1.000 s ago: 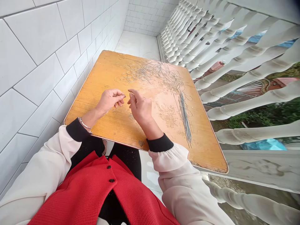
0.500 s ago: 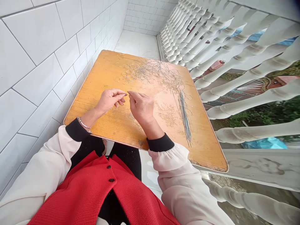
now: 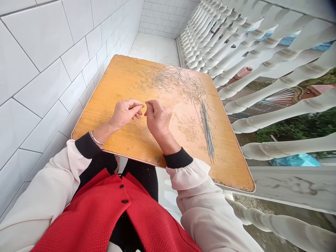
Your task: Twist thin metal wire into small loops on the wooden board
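Over the near part of the wooden tabletop point(image 3: 126, 140), my left hand point(image 3: 126, 112) and my right hand point(image 3: 158, 117) are raised with their fingertips almost meeting. Each is closed in a pinch of thumb and forefinger. Between the tips shows a small glint of thin wire point(image 3: 146, 102); most of it is hidden by the fingers. Beyond the hands lies a loose tangle of wire loops and rings point(image 3: 162, 78). To the right of my right hand, a bundle of straight wires point(image 3: 207, 131) rests lengthwise on the table.
A white tiled wall point(image 3: 42, 73) runs close along the table's left side. White balusters point(image 3: 278, 112) stand along its right side. Small wire bits point(image 3: 147, 130) lie under the hands, and the tabletop is worn on the right.
Both hands have shifted very slightly, the left a little to the right. The right fingers have turned a little at the pinch. The wire tangle and bundle stay put.
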### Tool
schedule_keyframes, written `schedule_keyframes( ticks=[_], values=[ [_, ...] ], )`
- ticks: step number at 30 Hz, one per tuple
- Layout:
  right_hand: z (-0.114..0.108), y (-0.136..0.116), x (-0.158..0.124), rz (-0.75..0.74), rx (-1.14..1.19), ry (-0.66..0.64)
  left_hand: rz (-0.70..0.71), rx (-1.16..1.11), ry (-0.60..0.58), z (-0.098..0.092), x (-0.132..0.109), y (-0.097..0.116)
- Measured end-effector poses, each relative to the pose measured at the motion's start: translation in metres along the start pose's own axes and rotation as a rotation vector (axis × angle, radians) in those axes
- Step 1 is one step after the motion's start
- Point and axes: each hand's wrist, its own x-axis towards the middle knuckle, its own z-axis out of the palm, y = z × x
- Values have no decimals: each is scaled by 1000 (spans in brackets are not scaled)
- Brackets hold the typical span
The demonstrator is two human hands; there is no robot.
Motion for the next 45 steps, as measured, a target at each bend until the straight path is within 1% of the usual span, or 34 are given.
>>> schedule_keyframes(
  ticks=[8,12,18,21,24,29,35,38,43,45],
  values=[
    [4,0,2,31,88,11,-26,-3,41,-4,1,1],
    [3,3,2,52,114,-8,-25,0,77,-7,2,0],
    [4,7,3,119,167,4,-31,-14,70,-6,1,0],
    [6,6,3,191,247,20,-51,-40,76,-4,0,0],
    [10,4,4,280,381,13,-89,-73,97,-3,1,2],
    [15,6,5,397,620,-56,-131,-103,116,-5,2,7],
    [11,3,8,495,815,-99,-151,-136,141,-6,1,10],
    [8,-1,9,525,865,-88,-163,-124,128,-6,2,8],
    [7,0,8,537,885,-89,-182,-91,120,-8,2,5],
    [6,1,8,547,883,-92,-201,-66,69,-8,0,5]
  ],
)
